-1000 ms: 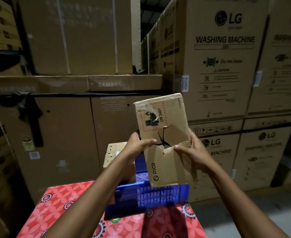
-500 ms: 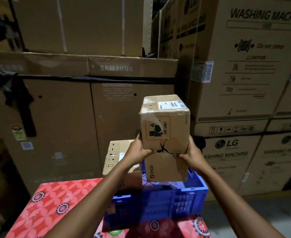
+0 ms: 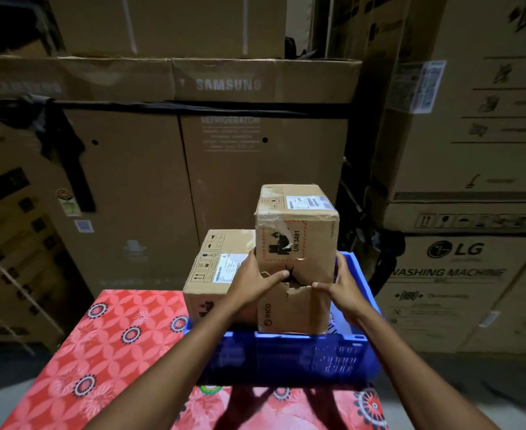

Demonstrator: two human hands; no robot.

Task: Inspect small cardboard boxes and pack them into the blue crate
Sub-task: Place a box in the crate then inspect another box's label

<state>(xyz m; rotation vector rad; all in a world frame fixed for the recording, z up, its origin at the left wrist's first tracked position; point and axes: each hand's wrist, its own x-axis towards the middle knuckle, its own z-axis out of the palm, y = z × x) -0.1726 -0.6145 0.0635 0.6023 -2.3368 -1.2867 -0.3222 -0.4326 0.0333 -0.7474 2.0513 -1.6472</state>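
Note:
I hold a small cardboard box (image 3: 296,240) upright, its lower end reaching down into the blue crate (image 3: 286,355). It has a torn front face, a red-bordered UN 3481 label and PICO print. My left hand (image 3: 255,285) grips its left side, thumb at the tear. My right hand (image 3: 339,288) grips its right side, thumb on the front. A second small cardboard box (image 3: 215,268) with a white label stands in the crate's left part, right beside the held one.
The crate sits on a table under a red patterned cloth (image 3: 106,352). Large Samsung refrigerator cartons (image 3: 224,150) rise behind the table. LG washing machine cartons (image 3: 460,262) are stacked on the right. Grey floor shows at the bottom corners.
The held box has come down from in front of my face into the crate beside the second box. Both hands kept their grip. My view has tipped downward.

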